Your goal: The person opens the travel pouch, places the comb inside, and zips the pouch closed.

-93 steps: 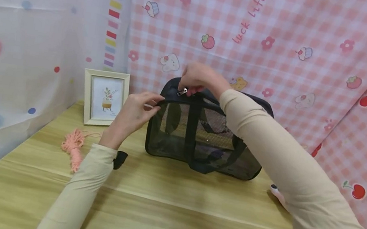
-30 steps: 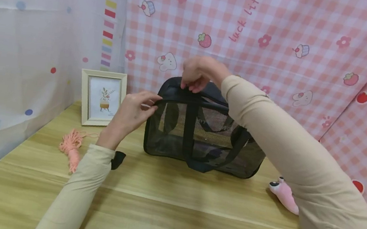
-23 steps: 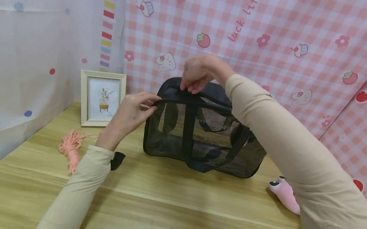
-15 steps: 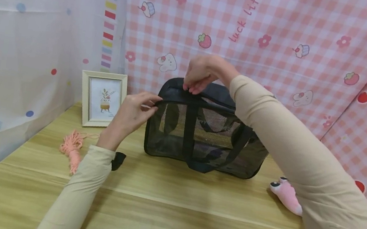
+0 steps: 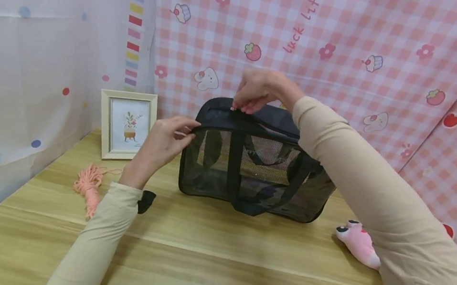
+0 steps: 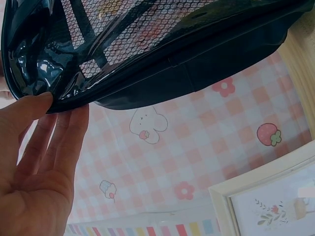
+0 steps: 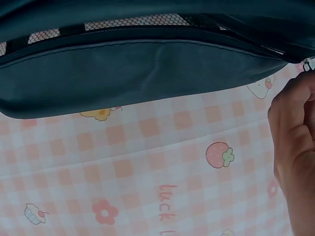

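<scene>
A black bag (image 5: 211,186) with see-through and mesh panels stands upright on the wooden table, its front strap handle (image 5: 248,207) hanging down. At its top left corner my left hand (image 5: 163,141) pinches the piped edge; the left wrist view shows the thumb (image 6: 37,103) on one side of that edge and fingers on the other. My right hand (image 5: 259,91) reaches over the top and pinches the metal zipper pull (image 5: 233,109). Right of the pull, the top zipper is parted, and mesh shows through the gap in the right wrist view. My right forearm hides the bag's upper right end.
Left of the bag stands a cream picture frame (image 5: 127,124). A bundle of coral cord (image 5: 89,187) lies by the left sleeve. A pink plush toy (image 5: 358,244) lies at the right, partly behind the right sleeve. Printed cloth (image 5: 347,28) hangs close behind the bag.
My right hand has shifted a little to the right along the bag's top with the zipper pull. More of the pink plush toy shows beside the sleeve. The left hand keeps its place.
</scene>
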`<state>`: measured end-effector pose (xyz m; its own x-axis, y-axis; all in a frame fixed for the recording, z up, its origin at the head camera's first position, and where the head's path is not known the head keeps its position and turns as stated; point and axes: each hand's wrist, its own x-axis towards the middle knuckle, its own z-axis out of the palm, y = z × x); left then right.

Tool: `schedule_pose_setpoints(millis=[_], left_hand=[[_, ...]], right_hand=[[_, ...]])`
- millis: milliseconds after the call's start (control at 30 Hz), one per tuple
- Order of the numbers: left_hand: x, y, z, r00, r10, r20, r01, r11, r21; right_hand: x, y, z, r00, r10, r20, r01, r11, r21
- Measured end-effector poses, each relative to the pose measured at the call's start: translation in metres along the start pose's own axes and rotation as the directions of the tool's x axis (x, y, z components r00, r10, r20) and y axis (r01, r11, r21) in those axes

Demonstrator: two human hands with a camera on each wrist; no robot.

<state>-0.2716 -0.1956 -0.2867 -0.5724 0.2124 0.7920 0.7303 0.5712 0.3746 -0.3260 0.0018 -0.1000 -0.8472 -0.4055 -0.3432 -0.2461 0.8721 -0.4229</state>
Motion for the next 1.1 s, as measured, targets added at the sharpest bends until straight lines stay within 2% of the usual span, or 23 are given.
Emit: schedule_pose_setpoints(millis=[433, 667, 1100], left_hand=[[0.000, -0.001, 0.001, 1.000, -0.017, 0.005, 0.017, 1.000, -0.005], [0.000, -0.001, 0.001, 1.000, -0.021, 0.003, 0.021, 1.000, 0.002], [0.000, -0.001, 0.002, 1.000, -0.016, 0.003, 0.016, 1.000, 0.003]], right_hand=[[-0.002, 0.018, -0.007, 1.000, 0.008, -0.023, -0.008, 1.000, -0.022], [-0.004, 0.026, -0.008, 1.000, -0.001, -0.027, 0.002, 1.000, 0.021], [-0.005, 0.030, -0.008, 0.999, -0.017, -0.035, 0.017, 1.000, 0.004]])
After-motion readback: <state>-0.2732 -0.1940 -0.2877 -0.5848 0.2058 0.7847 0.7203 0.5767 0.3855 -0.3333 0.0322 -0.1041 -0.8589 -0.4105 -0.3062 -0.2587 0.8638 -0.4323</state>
